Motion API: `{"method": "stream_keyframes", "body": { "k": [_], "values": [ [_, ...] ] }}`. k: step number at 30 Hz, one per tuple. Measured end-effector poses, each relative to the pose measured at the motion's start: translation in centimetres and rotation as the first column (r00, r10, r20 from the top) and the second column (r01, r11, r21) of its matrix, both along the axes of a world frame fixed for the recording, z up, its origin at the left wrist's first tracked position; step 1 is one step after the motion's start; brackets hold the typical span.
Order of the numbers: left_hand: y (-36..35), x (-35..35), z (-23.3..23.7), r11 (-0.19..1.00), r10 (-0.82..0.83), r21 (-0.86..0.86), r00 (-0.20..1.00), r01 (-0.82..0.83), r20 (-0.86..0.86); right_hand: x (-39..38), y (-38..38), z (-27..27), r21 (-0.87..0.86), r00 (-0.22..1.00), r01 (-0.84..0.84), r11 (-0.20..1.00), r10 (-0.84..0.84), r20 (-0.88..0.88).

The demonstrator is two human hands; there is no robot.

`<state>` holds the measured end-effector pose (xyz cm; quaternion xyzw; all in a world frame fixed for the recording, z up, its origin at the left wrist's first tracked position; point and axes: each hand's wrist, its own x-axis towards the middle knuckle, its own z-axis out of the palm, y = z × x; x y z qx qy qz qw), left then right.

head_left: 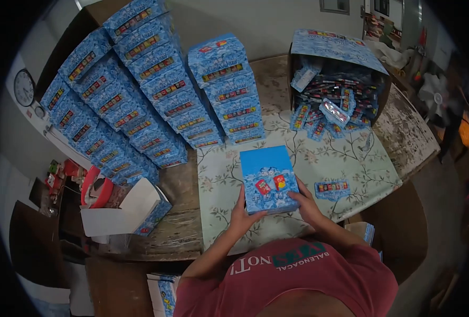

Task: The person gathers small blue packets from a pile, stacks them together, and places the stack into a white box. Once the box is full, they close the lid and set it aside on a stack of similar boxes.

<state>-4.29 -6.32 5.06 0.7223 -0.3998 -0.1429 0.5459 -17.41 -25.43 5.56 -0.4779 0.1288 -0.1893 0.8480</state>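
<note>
Between my two hands is a blue printed carton (268, 182) with ice-pattern art and red packet pictures on its face. My left hand (242, 214) grips its near left side, fingers along the edge. On the near right side my right hand (305, 203) closes on it, thumb on the printed face. Both hands rest over a floral tablecloth (224, 174). Right of my right hand, a small blue sachet strip (332, 189) lies flat on the cloth.
Tall stacks of similar blue cartons (160, 68) rise at the back left, with a shorter stack (229, 90) beside them. A large box (340, 45) on its side spills sachets (334, 112). An open carton (123, 211) and red tape rolls (98, 190) sit at left.
</note>
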Motion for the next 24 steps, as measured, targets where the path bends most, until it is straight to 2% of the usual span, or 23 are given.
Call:
{"method": "stream_keyframes", "body": {
  "k": [1, 3, 5, 7, 9, 11, 13, 14, 15, 16, 17, 19, 20, 21, 22, 23, 24],
  "values": [
    [0.0, -0.7, 2.2, 1.000, 0.002, -0.003, 0.998, -0.002, 0.069, -0.2, -0.1, 2.1, -0.044, 0.999, 0.033, 0.998, -0.032, 0.023],
    [-0.9, -1.0, 7.3, 0.999, 0.014, -0.042, 1.000, -0.013, 0.009, -0.1, -1.0, 7.0, -0.121, 0.994, 0.065, 0.991, -0.054, 0.096],
    [-2.6, 0.6, 11.1, 0.972, 0.095, -0.235, 0.947, -0.021, 0.307, 1.1, -2.6, 12.5, -0.236, 0.962, 0.157, 0.959, -0.094, 0.256],
    [-4.5, 3.0, 17.3, 0.956, 0.176, -0.293, 0.812, -0.006, 0.556, 3.9, -3.8, 18.9, -0.262, 0.908, 0.214, 0.941, -0.093, 0.408],
    [-6.8, 6.4, 22.9, 0.899, 0.289, -0.437, 0.736, 0.012, 0.613, 7.6, -5.6, 24.7, -0.290, 0.883, 0.229, 0.929, -0.072, 0.464],
    [-8.9, 10.5, 27.8, 0.864, 0.363, -0.502, 0.736, -0.036, 0.572, 12.5, -7.8, 29.4, -0.353, 0.864, 0.252, 0.901, -0.045, 0.501],
    [-10.9, 15.2, 31.4, 0.809, 0.369, -0.587, 0.806, -0.034, 0.462, 17.9, -9.2, 33.3, -0.429, 0.854, 0.313, 0.847, -0.053, 0.517],
    [-11.5, 17.2, 32.5, 0.806, 0.376, -0.590, 0.799, -0.032, 0.470, 20.3, -9.8, 34.1, -0.484, 0.863, 0.353, 0.801, -0.079, 0.499],
    [-11.9, 19.1, 33.2, 0.846, 0.434, -0.506, 0.770, -0.169, 0.469, 21.9, -10.1, 34.1, -0.482, 0.859, 0.351, 0.803, -0.071, 0.507],
    [-12.2, 20.7, 33.4, 0.857, 0.490, -0.414, 0.733, -0.307, 0.471, 23.5, -10.3, 34.0, -0.603, 0.907, 0.334, 0.724, -0.072, 0.416],
    [-12.4, 22.2, 33.3, 0.852, 0.500, -0.420, 0.726, -0.314, 0.473, 24.9, -10.4, 33.6, -0.715, 0.944, 0.299, 0.632, -0.085, 0.320],
    [-12.3, 24.3, 32.5, 0.892, 0.436, -0.317, 0.798, -0.321, 0.417, 27.1, -11.1, 31.9, -0.753, 0.960, 0.258, 0.605, -0.074, 0.270],
    [-12.3, 24.8, 32.3, 0.887, 0.446, -0.321, 0.795, -0.331, 0.412, 27.8, -12.0, 31.0, -0.784, 0.973, 0.222, 0.580, -0.078, 0.218],
    [-12.4, 24.7, 32.2, 0.898, 0.398, -0.348, 0.832, -0.268, 0.387, 27.6, -12.7, 30.7, -0.786, 0.975, 0.209, 0.581, -0.065, 0.211],
    [-12.3, 24.4, 31.7, 0.903, 0.354, -0.372, 0.865, -0.216, 0.356, 27.3, -13.4, 30.2, -0.833, 0.973, 0.227, 0.504, -0.089, 0.211],
    [-12.3, 23.8, 30.5, 0.844, 0.493, -0.470, 0.716, -0.257, 0.494, 27.3, -13.6, 29.3, -0.876, 0.974, 0.226, 0.427, -0.092, 0.206],
    [-11.8, 23.1, 29.0, 0.779, 0.616, -0.556, 0.516, -0.289, 0.595, 26.3, -12.7, 27.5, -0.765, 0.911, 0.406, 0.500, -0.150, 0.385]
  ]
}}
